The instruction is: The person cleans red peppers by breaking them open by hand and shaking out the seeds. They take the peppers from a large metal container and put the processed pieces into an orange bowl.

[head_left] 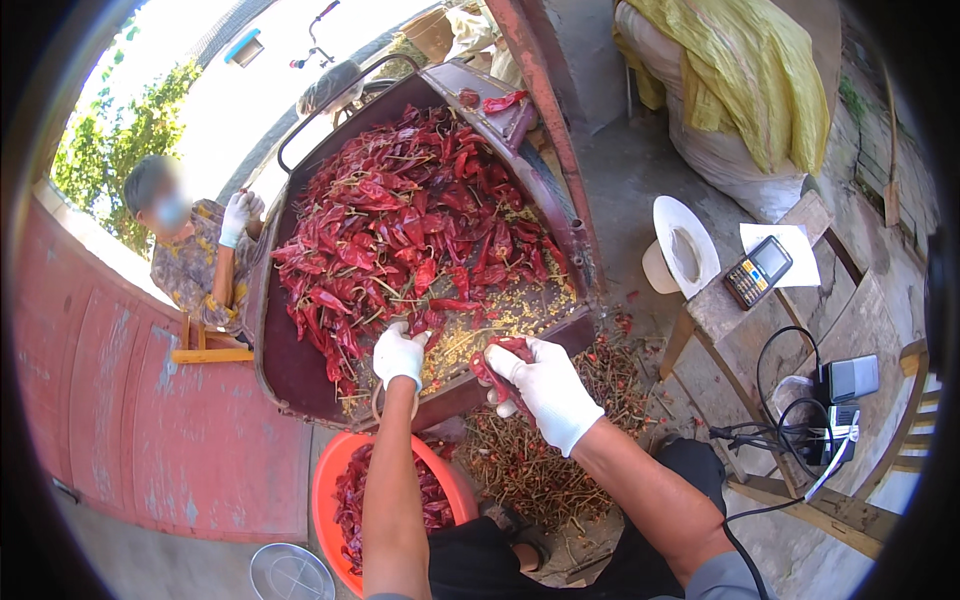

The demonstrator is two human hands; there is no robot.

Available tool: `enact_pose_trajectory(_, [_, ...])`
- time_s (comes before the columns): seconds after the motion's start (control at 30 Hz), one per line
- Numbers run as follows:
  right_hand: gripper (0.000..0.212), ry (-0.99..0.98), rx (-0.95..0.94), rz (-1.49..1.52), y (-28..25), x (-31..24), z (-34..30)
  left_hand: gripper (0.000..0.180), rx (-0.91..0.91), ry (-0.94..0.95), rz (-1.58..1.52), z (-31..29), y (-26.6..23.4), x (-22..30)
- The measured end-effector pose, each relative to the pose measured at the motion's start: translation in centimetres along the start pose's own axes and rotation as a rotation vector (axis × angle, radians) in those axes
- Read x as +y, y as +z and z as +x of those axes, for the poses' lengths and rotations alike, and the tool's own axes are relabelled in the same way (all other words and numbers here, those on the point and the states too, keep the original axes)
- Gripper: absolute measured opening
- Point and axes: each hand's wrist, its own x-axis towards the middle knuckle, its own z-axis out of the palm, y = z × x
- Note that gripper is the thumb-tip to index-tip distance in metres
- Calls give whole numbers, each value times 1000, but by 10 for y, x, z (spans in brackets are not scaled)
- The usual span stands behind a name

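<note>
A heap of dried red chili peppers (390, 205) with pale stems fills much of a dark red metal cart bed (310, 375) in front of me. Loose yellow seeds (460, 335) lie across its near end. My left hand (399, 357), in a white glove, is over this near end, closed with a red chili pepper at its fingertips. To its right, just past the cart's near edge, my gloved right hand (545, 385) is wrapped round several dried chili peppers (503, 360). Below my left forearm stands an orange basin (457, 485) with more chili peppers in it.
Stems (535, 450) litter the ground below the cart. A co-worker (195, 240) sits at the left, gloved hands raised. At right, a wooden bench (715, 310) bears a handheld keypad device (758, 272); a white hat (680, 248) leans there. Cables (790, 430) hang nearby.
</note>
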Motion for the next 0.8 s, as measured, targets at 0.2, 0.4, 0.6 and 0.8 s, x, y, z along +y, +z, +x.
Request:
enact_pose_trajectory(0.2, [17, -7, 8, -5, -4, 0, 1, 31, 107, -3, -303, -19, -8, -15])
enact_pose_trajectory(0.4, [17, -24, 2, -25, -1, 7, 0, 19, 235, -101, -801, -45, -29, -27])
enact_pose_trajectory(0.6, [17, -53, 50, -27, 5, 18, -3, 24, 152, -150, -1191, -132, -83, 40])
enact_pose_trajectory(0.8, [33, -391, 193, -446, 8, 44, 7, 39, -26, 73, -1102, -193, -66, 76])
